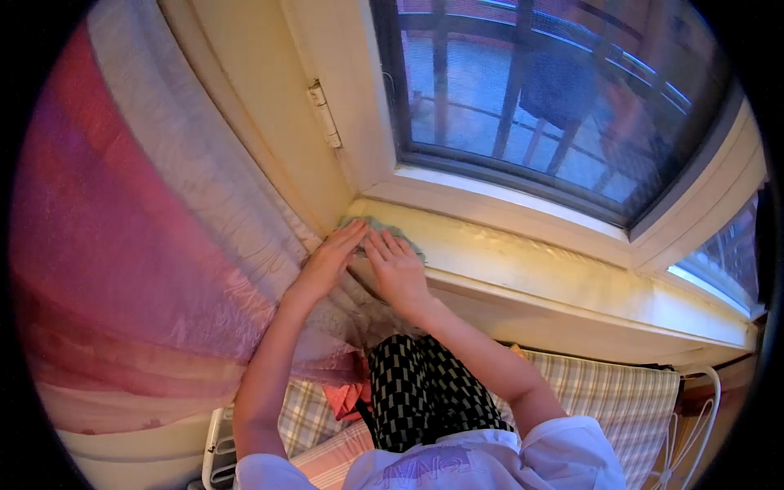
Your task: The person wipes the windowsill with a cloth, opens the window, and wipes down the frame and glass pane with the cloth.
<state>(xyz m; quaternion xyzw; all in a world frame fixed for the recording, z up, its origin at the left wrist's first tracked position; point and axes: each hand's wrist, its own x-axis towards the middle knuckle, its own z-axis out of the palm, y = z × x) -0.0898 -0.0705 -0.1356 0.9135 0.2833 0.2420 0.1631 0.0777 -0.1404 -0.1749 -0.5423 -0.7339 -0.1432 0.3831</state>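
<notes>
A pale green cloth (381, 225) lies bunched at the left end of the cream window sill (490, 243), in the corner by the frame. My left hand (333, 255) rests on the cloth's left part, its fingers stretched out and close together. Beside it, my right hand (398, 269) lies flat over the cloth with fingers slightly spread. The fingertips of both hands nearly meet. Some cloth shows above and to the right of my fingers; the rest is hidden under them.
Pink and white curtains (155, 212) hang close on the left. A window with a dark screen (523, 98) stands above the sill, with a hinge (324, 114) on its frame. Below are a checked cloth (604, 392) and a white metal rack (709, 408).
</notes>
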